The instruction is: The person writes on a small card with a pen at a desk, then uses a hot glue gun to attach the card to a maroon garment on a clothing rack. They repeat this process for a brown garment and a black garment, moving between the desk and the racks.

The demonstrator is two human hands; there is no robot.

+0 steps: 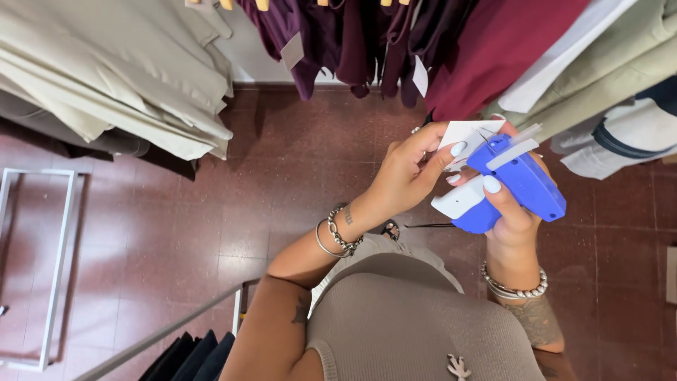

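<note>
A blue plastic tagging gun with a white trigger (pixel 509 185) is gripped in the right hand (pixel 513 212), its fingers wrapped round the handle and one fingertip laid on the white trigger. The gun is held tilted in front of the chest, above the dark red tiled floor (pixel 211 212), with its pale needle end pointed up toward the garments. A small white card tag (pixel 469 132) is pinched between the thumb and fingers of the left hand (pixel 407 173) and is pressed against the gun's tip. Maroon garments on hangers (pixel 395 42) are seen just above, and beige folded garments (pixel 113 70) lie at the left.
</note>
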